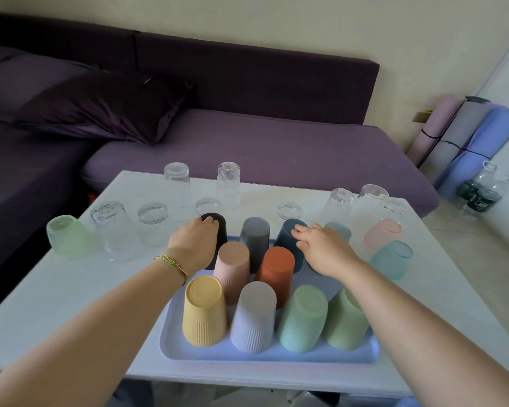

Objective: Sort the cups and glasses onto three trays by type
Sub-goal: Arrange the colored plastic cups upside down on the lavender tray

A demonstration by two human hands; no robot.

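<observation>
Hands reach forward, resting atop black cup and navy cup

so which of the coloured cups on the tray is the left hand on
The black cup at the tray's back left corner; the left hand wraps its side. The right hand rests on the navy cup.

Soft, even daylight fills the room, brightest on the white table beneath the fingers and on the floor to the right, while the dark sofa beyond the fingertips stays dim. Shadows are faint, and the clear glasses past the fingers show pale glare. Wide-angle bending curves the edges, and the picture is slightly soft overall.
</observation>
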